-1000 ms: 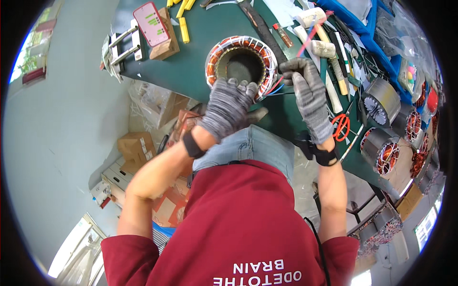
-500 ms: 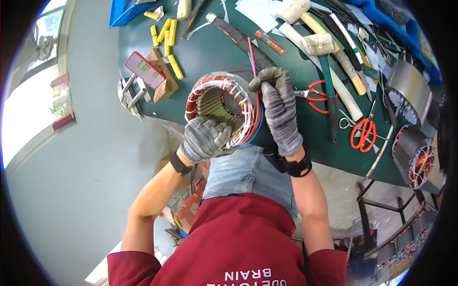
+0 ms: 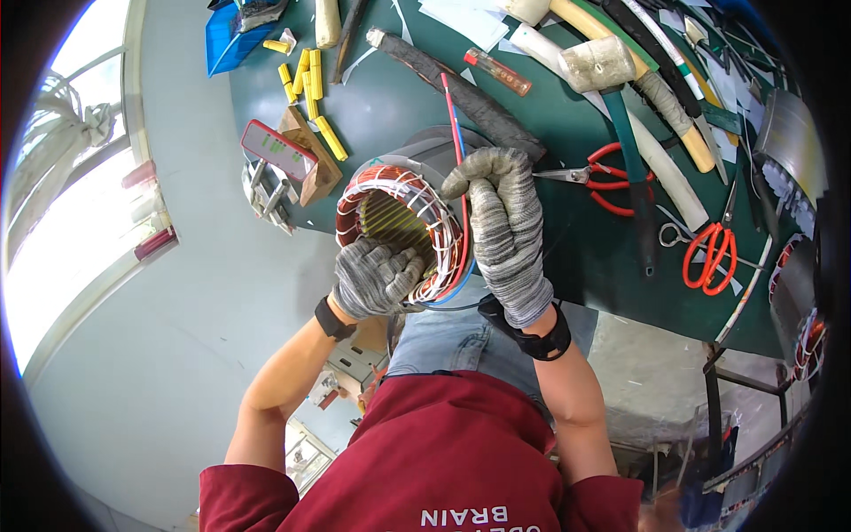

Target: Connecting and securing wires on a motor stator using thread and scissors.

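A motor stator (image 3: 397, 180) rests at the bench's near edge, its open end tilted toward me. White lacing binds its copper-coloured end winding, and yellowish slot strips line the bore. My left hand (image 3: 374, 277), in a grey knit glove, grips the near-left rim with its fingers curled over into the bore. Beside the right rim is my gloved right hand (image 3: 507, 235), thumb and fingers pressed together; what they pinch is hidden. Just left of those fingertips a red lead (image 3: 453, 113) stands up, and a blue lead (image 3: 463, 282) curves round the lower right rim.
Scissors with red handles (image 3: 612, 182) lie right of my right hand, with a mallet (image 3: 603, 66) beyond and a second pair (image 3: 711, 257) farther right. Yellow sticks (image 3: 330, 140) and a phone on a wooden block (image 3: 317, 173) are left. A dark bar (image 3: 461, 89) lies behind the stator.
My view has shifted, so the bench items sit differently in the picture. The stator's open end faces me more. My right hand has come slightly lower beside the rim; my left keeps its grip.
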Action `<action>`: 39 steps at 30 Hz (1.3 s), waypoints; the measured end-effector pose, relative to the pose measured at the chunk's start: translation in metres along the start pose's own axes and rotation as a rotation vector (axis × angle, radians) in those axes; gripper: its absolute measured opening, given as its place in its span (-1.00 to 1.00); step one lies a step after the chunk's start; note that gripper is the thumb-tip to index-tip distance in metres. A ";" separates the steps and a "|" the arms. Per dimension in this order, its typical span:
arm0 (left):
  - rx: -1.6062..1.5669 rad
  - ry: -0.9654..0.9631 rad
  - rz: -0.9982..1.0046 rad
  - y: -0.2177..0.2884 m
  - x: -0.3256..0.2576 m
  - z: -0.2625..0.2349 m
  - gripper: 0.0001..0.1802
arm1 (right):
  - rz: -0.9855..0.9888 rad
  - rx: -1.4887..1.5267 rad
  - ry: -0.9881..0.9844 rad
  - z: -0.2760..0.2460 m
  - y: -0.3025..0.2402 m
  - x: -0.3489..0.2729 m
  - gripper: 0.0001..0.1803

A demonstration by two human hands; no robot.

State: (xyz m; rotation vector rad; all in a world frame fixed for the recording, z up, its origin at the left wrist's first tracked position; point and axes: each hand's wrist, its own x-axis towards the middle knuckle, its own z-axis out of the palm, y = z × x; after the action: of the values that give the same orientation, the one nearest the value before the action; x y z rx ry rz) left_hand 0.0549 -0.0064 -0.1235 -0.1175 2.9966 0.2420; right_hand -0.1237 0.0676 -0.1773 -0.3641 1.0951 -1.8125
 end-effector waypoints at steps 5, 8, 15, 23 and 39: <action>0.022 0.034 0.028 0.000 0.000 0.000 -0.75 | -0.007 0.023 -0.042 -0.003 0.000 -0.001 -0.89; 0.035 0.026 0.025 0.000 0.000 0.000 -0.77 | -0.005 -0.008 -0.047 -0.004 0.003 -0.003 -0.88; 0.036 0.011 0.011 0.001 0.005 0.000 -0.78 | -0.181 -0.149 -0.038 -0.008 0.003 -0.012 -0.84; -0.015 0.018 -0.058 0.005 0.006 0.001 -0.72 | -0.153 -0.297 -0.152 -0.012 -0.001 -0.005 -0.86; 0.019 0.021 -0.102 0.011 0.000 0.005 -0.70 | -0.398 -0.267 -0.203 -0.013 0.021 0.010 -0.89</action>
State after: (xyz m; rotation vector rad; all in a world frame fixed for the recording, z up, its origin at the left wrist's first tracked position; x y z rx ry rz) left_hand 0.0540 0.0056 -0.1263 -0.2719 3.0020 0.2022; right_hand -0.1251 0.0635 -0.2037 -0.9615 1.1816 -1.9171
